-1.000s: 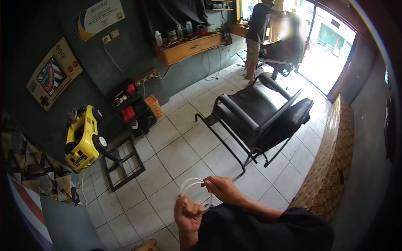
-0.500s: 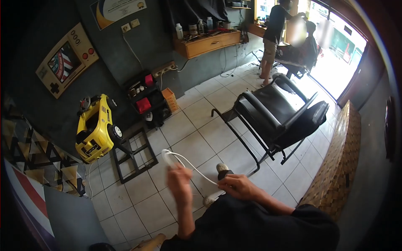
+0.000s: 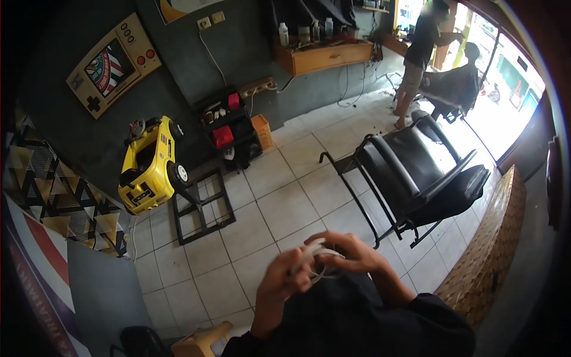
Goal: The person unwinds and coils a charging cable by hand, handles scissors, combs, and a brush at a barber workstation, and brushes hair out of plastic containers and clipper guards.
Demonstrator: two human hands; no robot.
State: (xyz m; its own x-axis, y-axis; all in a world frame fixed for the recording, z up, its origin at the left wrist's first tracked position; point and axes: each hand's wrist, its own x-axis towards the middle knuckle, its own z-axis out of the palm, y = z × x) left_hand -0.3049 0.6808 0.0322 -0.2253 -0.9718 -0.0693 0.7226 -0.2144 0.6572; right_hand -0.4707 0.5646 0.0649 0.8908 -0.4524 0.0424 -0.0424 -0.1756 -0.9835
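A white cable (image 3: pixel 310 252), wound into loose loops, is between my two hands in front of my body. My left hand (image 3: pixel 285 272) is closed around the left side of the coil. My right hand (image 3: pixel 351 253) curls over the other side, with its thumb and fingers closed on the loops. Some thin strands hang below the fingers. The ends of the cable are hidden by the hands.
A black armchair (image 3: pixel 410 169) stands ahead on the right. A yellow toy car (image 3: pixel 148 166) on a black metal frame (image 3: pixel 205 208) is at left. Beyond are a black trolley (image 3: pixel 229 128) and a wooden drawer shelf (image 3: pixel 324 58). Another person (image 3: pixel 419 47) stands by the doorway.
My hands have come together, and the stretch of cable between them is now gathered into the coil. The left hand moved right. The view has shifted, so the room sits further right.
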